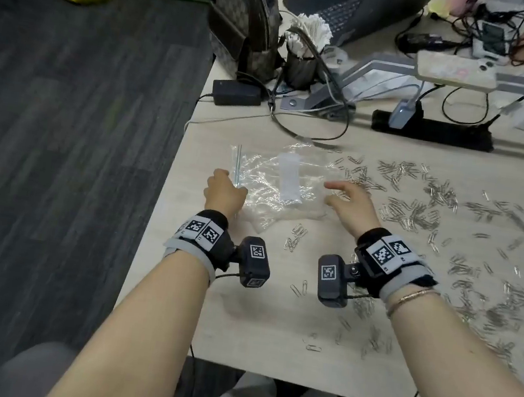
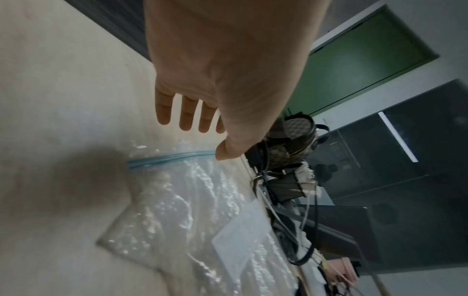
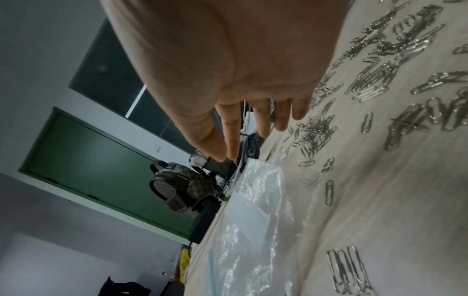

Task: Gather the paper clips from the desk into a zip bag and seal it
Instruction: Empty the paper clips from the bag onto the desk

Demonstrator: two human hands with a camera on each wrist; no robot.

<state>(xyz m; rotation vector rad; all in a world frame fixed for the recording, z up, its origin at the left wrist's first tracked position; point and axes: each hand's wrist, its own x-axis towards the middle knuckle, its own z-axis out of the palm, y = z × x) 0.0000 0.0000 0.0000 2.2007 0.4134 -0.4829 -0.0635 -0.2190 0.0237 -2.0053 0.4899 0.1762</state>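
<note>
A clear zip bag (image 1: 276,183) lies flat and crumpled on the light desk (image 1: 254,324), its blue zip strip (image 1: 237,165) along its left end. My left hand (image 1: 225,190) rests at that end. In the left wrist view its fingers (image 2: 187,116) are straight and the thumb tip touches the zip strip (image 2: 164,158). Over the bag's right side my right hand (image 1: 337,195) hovers with fingers extended, holding nothing. Several silver paper clips (image 1: 418,212) lie scattered to the right, also in the right wrist view (image 3: 316,136), and a few paper clips (image 1: 295,236) lie just below the bag.
A checked backpack (image 1: 243,22), a black power adapter (image 1: 236,93), a dark cup (image 1: 299,66) of white items, looping cables (image 1: 312,131), a black power strip (image 1: 429,128) and a laptop (image 1: 346,6) crowd the desk's far side. The desk's left edge (image 1: 169,186) is close to my left hand.
</note>
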